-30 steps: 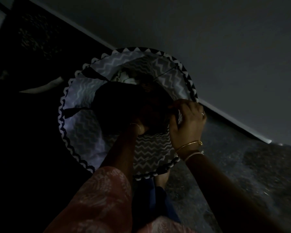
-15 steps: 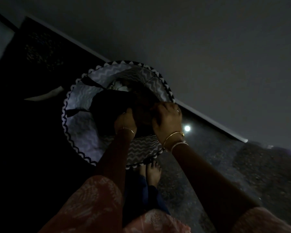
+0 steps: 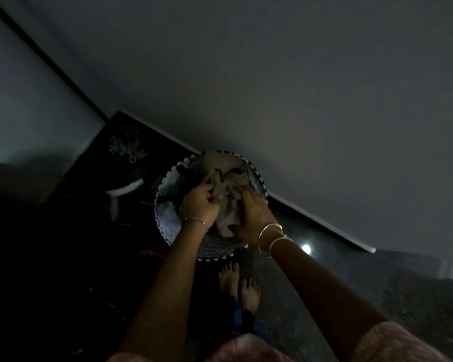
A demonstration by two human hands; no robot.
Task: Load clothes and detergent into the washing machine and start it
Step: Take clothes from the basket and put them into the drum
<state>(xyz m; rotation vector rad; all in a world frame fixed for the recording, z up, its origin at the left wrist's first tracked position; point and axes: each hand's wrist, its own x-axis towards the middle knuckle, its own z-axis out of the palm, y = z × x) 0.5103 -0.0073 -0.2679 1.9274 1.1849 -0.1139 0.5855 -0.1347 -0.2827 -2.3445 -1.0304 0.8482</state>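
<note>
Moved: clothes [image 3: 226, 182] raised over basket [image 3: 165, 220], twelve o'clock.
Hands: left hand [image 3: 198, 205], right hand [image 3: 254, 218] clench them.
Risk: I fear dangling ends snagging, dropping.

Left hand [image 3: 199, 203] and right hand [image 3: 254, 214] gripping bundled clothes [image 3: 226, 178] above laundry basket [image 3: 165, 218]

Dim home interior, laundry corner. This is shown by a fabric laundry basket [image 3: 168, 226] with zigzag lining, set on the floor directly under the grip, where clothes [image 3: 220, 163] are held by the left hand [image 3: 199, 205] and right hand [image 3: 254, 218]. Bare feet [image 3: 239, 286] are seen just nearer than the grip, on a dark speckled polished floor [image 3: 377, 296]. A plain painted wall [image 3: 298, 87] with a pale skirting strip [image 3: 324, 220] is seen beyond the grip. A light glare [image 3: 306, 249] is reflected on the floor right of the grip.
</note>
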